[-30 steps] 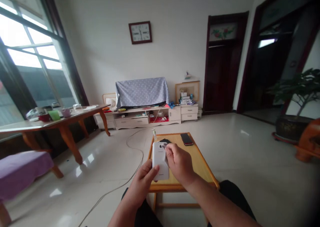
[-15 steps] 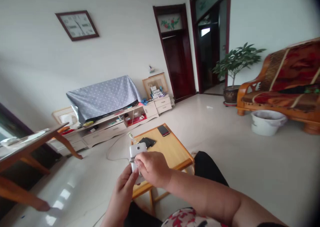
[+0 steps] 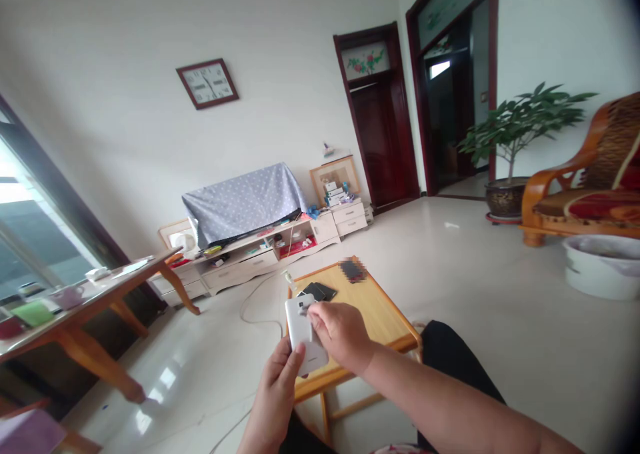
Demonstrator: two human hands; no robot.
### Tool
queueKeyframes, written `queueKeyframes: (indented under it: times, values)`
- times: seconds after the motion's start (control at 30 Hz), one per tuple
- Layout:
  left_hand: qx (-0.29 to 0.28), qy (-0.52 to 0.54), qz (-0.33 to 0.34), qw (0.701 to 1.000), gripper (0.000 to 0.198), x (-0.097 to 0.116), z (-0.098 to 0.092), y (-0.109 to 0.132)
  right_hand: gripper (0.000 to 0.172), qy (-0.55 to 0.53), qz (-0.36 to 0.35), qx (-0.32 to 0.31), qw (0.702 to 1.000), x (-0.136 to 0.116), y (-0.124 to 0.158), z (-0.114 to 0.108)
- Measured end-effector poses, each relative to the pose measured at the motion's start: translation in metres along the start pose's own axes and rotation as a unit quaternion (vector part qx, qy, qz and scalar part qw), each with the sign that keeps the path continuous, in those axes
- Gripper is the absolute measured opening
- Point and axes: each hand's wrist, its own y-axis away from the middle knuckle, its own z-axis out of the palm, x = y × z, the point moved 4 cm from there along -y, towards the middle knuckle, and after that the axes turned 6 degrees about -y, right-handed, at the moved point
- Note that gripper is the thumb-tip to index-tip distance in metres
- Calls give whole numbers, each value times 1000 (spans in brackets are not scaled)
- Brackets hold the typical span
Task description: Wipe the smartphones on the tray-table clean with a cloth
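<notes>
A white smartphone (image 3: 299,331) is held over the small wooden table, its back with the camera lens facing me. My left hand (image 3: 280,377) grips its lower left part, thumb across the back. My right hand (image 3: 345,334) is closed in a pinch at the phone's upper right, just below the lens. A small greyish-white piece (image 3: 303,311) shows at the right fingertips, touching the back; I cannot make out what it is. Beyond the phone, flat black items (image 3: 317,291) lie on the table (image 3: 383,307).
A dark phone-like object (image 3: 353,270), blurred out, lies at the table's far end. A small bottle (image 3: 287,279) stands at its left corner. A cable (image 3: 250,317) runs over the floor. A longer table (image 3: 100,294) is on the left, a white bucket (image 3: 597,274) on the right.
My right hand has shifted from the middle of the phone's back up to its upper right, uncovering more of the back. The view has turned left, showing the window and more of the long table.
</notes>
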Motion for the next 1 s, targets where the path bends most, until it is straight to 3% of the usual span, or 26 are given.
queueKeyframes:
  times: [0.1,0.3,0.5,0.7,0.83,1.0]
  values:
    - [-1,1,-7,1000,46,-3,-4,2,20,6,26,38,999,7,-9,-3]
    - [1,-8,28,1000,38,-2,-11,1,21,-11,-31,-29,999,-21,9,12]
    - [-24,-1,7,1000,38,1,-11,3,19,-15,10,25,1000,-12,-14,7]
    - [-3,0,19,1000,36,-5,-11,-1,18,-49,1,-40,998,-10,6,19]
    - [19,0,13,1000,39,-3,-12,-2,20,-43,45,-10,998,0,1,14]
    - [-24,-51,15,998,40,2,-13,-3,18,-39,16,-48,998,-6,-4,19]
